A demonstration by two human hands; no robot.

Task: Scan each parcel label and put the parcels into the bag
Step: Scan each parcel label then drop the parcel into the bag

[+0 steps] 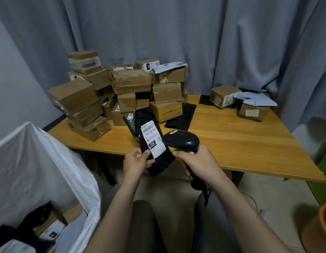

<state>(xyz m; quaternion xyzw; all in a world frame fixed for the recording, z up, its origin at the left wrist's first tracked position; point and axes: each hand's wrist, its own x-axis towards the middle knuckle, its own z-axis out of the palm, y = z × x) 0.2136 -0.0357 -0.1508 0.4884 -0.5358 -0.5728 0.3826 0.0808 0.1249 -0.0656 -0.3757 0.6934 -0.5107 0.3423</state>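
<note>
My left hand (136, 162) grips a black plastic mailer parcel (158, 161) by its lower left edge, holding it upright over the table's front edge. Its white label (152, 138) faces me. My right hand (197, 164) is closed around the handle of a black barcode scanner (181, 139), whose head sits just right of the label and points at it. A large white bag (49, 161) stands open at my lower left with several parcels inside (49, 229). A pile of brown cardboard parcels (122, 92) covers the table's far left.
The wooden table (231, 143) also carries a flat black mailer (181, 116) and a small group of boxes and grey mailers (239, 103) at the far right. Grey curtains hang behind. My knees are below, and a brown pot (321, 230) stands at the lower right.
</note>
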